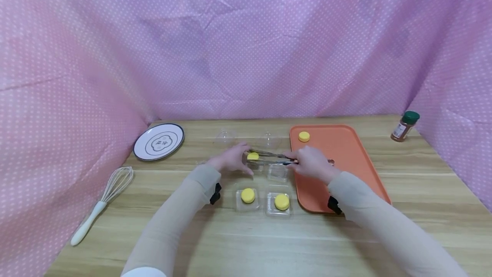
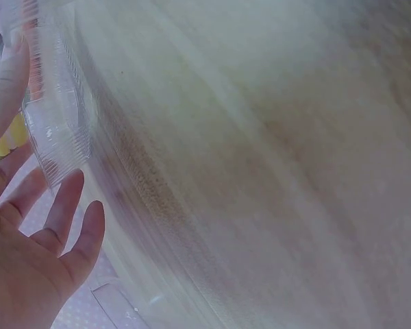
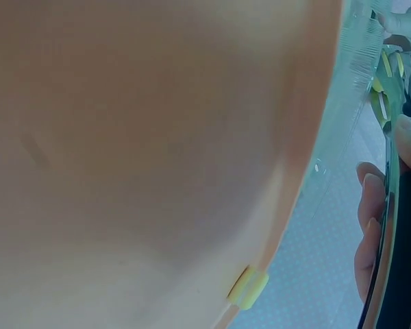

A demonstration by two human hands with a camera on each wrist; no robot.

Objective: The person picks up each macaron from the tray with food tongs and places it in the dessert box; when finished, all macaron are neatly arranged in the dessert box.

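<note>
The right hand (image 1: 312,163) gripped a pair of metal tongs (image 1: 270,157). The tips of the tongs pinched a little yellow cake (image 1: 253,156). The cake was just above a clear plastic box (image 1: 256,165), near the middle of the wooden tabletop (image 1: 246,234).

The left hand (image 1: 232,160) rested against that box with its fingers straight and spread out. It was not curled round anything.

Two more yellow cakes (image 1: 247,195) sat in clear boxes closer to the person. One more cake (image 1: 304,136) lay on the orange tray (image 1: 346,148), on the right.

A plate (image 1: 159,141) and a whisk (image 1: 101,203) lay on the left. A spice jar (image 1: 405,126) stood far to the right.
</note>
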